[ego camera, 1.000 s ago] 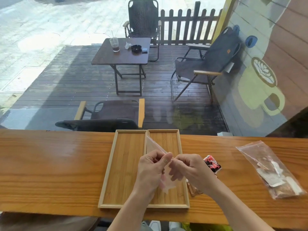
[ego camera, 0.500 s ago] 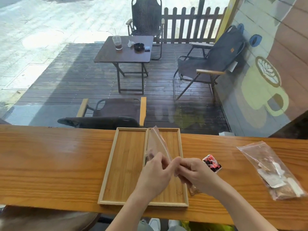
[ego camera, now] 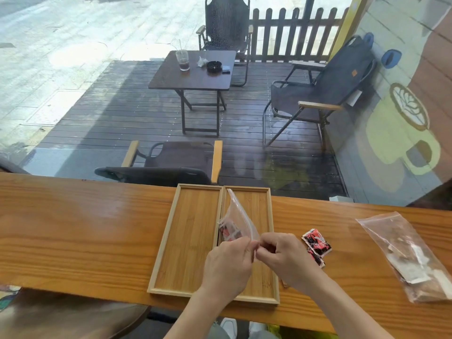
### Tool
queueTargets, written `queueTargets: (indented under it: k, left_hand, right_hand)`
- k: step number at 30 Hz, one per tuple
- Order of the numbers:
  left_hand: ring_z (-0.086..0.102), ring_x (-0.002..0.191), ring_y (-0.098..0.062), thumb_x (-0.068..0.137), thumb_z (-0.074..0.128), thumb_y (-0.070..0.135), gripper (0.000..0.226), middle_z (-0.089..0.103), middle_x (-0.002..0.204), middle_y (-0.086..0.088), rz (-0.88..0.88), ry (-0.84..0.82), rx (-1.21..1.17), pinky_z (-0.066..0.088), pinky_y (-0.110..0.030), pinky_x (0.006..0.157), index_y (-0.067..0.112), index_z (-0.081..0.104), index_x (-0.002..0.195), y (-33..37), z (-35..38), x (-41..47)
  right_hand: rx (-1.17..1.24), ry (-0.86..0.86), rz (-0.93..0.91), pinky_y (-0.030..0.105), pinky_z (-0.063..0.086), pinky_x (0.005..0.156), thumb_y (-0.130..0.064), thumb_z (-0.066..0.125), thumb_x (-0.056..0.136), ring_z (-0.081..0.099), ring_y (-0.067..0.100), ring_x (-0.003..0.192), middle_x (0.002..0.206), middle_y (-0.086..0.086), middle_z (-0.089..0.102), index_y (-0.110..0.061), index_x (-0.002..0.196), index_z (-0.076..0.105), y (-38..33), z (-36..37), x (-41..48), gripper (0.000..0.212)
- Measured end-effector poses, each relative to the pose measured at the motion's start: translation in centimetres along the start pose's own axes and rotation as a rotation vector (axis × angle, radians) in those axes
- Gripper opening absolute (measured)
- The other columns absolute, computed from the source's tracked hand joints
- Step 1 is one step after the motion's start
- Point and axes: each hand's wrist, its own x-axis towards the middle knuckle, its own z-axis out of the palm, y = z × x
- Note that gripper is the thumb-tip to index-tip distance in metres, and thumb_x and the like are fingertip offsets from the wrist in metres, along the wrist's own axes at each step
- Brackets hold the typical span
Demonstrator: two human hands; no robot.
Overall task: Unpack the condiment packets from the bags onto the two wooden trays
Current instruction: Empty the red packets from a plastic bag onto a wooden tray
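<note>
Two shallow wooden trays lie side by side on the counter, the left tray [ego camera: 188,236] and the right tray [ego camera: 259,206]. Above the right tray my left hand [ego camera: 228,263] and my right hand [ego camera: 285,259] both pinch one end of a clear plastic bag [ego camera: 238,216], which stands up and away from me. Red and black condiment packets [ego camera: 227,232] show through the bag near my left fingers. Two red and black packets [ego camera: 316,242] lie loose on the counter just right of the trays. A second clear bag [ego camera: 406,255] with pale and brown packets lies at the far right.
The long wooden counter [ego camera: 85,228] runs along a window. Its near edge passes just below the trays. Outside the glass stand a dark table and several folding chairs. A round stool [ego camera: 73,316] shows below the counter at the left.
The bag has tipped over so that it stands up and away from me, and red packets now show in it by my left fingers. Both hands keep their pinch on it.
</note>
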Motion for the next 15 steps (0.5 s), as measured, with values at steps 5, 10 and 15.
queueTargets:
  k: [5, 10, 15]
  left_hand:
    - [0.044, 0.046, -0.008, 0.097, 0.032, 0.035, 0.033, 0.048, 0.057, 0.008, -0.031, 0.096, 0.141, 0.029, -0.016, 0.045, 0.025, 0.047, 0.069, 1.0, 0.1, -0.3]
    - [0.045, 0.051, -0.008, 0.091, 0.044, 0.028, 0.031, 0.044, 0.058, 0.008, -0.076, 0.130, 0.112, 0.031, -0.016, 0.047, 0.025, 0.041, 0.060, 2.2, 0.1, -0.4]
    - [0.052, 0.062, -0.007, 0.086, 0.055, 0.011, 0.020, 0.051, 0.080, 0.006, -0.132, 0.067, -0.134, 0.047, -0.019, 0.054, 0.024, 0.041, 0.083, 1.5, 0.0, -0.1]
  right_hand:
    - [-0.106, 0.205, 0.087, 0.026, 0.033, 0.050, -0.028, 0.058, 0.083, 0.039, 0.011, 0.050, 0.051, -0.005, 0.044, -0.024, 0.050, 0.039, -0.2, 0.7, 0.2, 0.039]
    - [-0.060, 0.162, 0.076, 0.033, 0.047, 0.057, -0.021, 0.061, 0.082, 0.052, 0.016, 0.061, 0.065, 0.001, 0.059, -0.015, 0.068, 0.055, 0.4, 0.0, 0.7, 0.017]
    - [0.078, -0.086, -0.015, 0.018, 0.049, 0.062, -0.021, 0.060, 0.086, 0.055, 0.006, 0.069, 0.078, -0.008, 0.059, -0.024, 0.084, 0.057, 0.5, -0.4, 1.0, 0.005]
